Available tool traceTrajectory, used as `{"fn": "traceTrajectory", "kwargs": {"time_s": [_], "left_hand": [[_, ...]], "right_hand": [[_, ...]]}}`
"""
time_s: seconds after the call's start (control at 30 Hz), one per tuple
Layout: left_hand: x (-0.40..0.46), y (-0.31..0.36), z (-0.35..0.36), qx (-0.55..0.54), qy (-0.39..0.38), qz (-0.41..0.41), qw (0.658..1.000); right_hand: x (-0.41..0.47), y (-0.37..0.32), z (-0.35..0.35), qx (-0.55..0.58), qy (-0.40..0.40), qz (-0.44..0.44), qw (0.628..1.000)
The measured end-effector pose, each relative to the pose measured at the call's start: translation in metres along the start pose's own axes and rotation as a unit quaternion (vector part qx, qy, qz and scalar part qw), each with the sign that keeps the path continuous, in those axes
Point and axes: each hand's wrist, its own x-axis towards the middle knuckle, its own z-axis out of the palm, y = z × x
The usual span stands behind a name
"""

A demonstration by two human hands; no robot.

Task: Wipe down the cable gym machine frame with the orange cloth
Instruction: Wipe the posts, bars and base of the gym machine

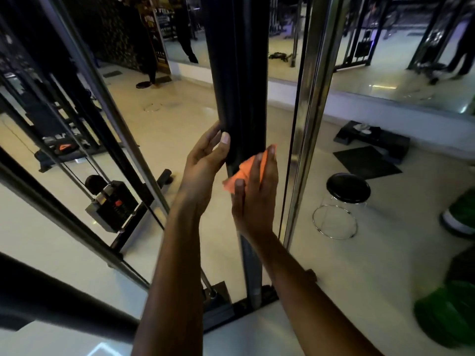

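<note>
A black upright post (237, 80) of the cable machine frame rises through the middle of the head view. My left hand (205, 163) rests against the post's left side, fingers behind it and thumb on its front. My right hand (257, 191) presses the orange cloth (241, 173) flat against the post's front right face with straight fingers. Most of the cloth is hidden under the palm; only a folded corner shows on the left.
A chrome guide rod (308, 119) stands just right of the post. More slanted rods and a weight stack (113, 204) lie to the left. A black round stool (347, 188), a floor mat (365, 160) and green plant leaves (447, 312) sit on the right. Mirrors line the back.
</note>
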Motion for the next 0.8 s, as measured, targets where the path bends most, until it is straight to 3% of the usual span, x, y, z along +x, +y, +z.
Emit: {"fn": "traceTrajectory", "kwargs": {"time_s": [0.17,0.27,0.37,0.57,0.7,0.8], "left_hand": [[0.0,-0.015,-0.009,0.0,-0.029,-0.009,1.0],[-0.002,-0.026,-0.014,0.006,-0.049,-0.016,0.999],[-0.006,-0.036,-0.017,0.014,-0.072,-0.021,0.997],[-0.003,-0.046,-0.022,-0.004,-0.095,-0.037,0.995],[0.0,-0.055,-0.026,-0.002,-0.105,-0.039,0.994],[-0.001,-0.068,-0.025,-0.01,-0.104,-0.041,0.994]], "right_hand": [[-0.007,0.012,0.011,-0.068,0.028,-0.031,0.997],[-0.069,0.043,0.021,-0.139,-0.042,-0.021,0.989],[-0.109,0.06,0.019,-0.132,-0.092,0.022,0.987],[-0.056,0.022,0.014,-0.05,-0.039,0.026,0.998],[-0.036,0.018,0.019,-0.078,0.013,0.032,0.996],[-0.071,0.043,0.029,-0.134,-0.013,0.021,0.991]]}}
